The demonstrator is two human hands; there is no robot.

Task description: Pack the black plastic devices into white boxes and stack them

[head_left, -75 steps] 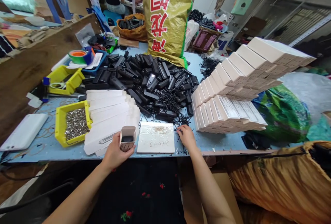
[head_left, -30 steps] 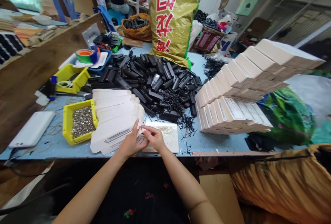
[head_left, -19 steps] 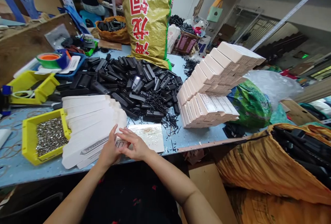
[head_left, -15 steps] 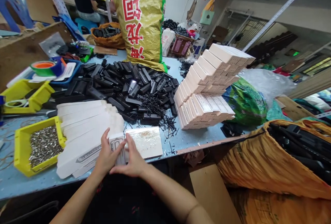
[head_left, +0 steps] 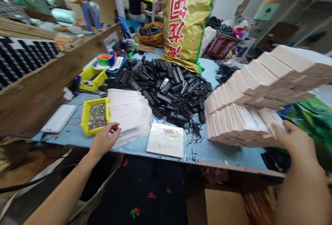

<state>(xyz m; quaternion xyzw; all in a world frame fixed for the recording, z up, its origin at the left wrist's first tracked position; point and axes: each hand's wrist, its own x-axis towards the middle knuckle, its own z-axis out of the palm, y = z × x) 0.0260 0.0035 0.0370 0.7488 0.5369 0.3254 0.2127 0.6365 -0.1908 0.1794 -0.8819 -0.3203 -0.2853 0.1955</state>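
At the right end of the stacked small cartons point(head_left: 236, 123), my right hand point(head_left: 298, 142) is closed around a small carton point(head_left: 271, 117). That carton sits in the lower front row of the stack. My left hand point(head_left: 106, 138) hovers at the near left edge of the fanned flat white cartons point(head_left: 129, 110), just in front of the yellow bin of small metal parts point(head_left: 97, 116). Its fingers are loosely curled, with the thumb apart and nothing visible between them. A shiny white block point(head_left: 166, 140) lies on the table between my hands.
Black plastic pieces point(head_left: 166, 79) lie heaped behind the cartons, with thin black pins point(head_left: 194, 129) beside them. A tall gold sack point(head_left: 188, 20) stands behind the heap. To the left are a white power-bank-like device point(head_left: 59, 118) and a wooden board point(head_left: 52, 76). A person point(head_left: 135, 0) sits far back.
My right hand has moved from beside my left hand over to the stack, with a small carton. My left hand has opened away from the carton. The view has swung left.
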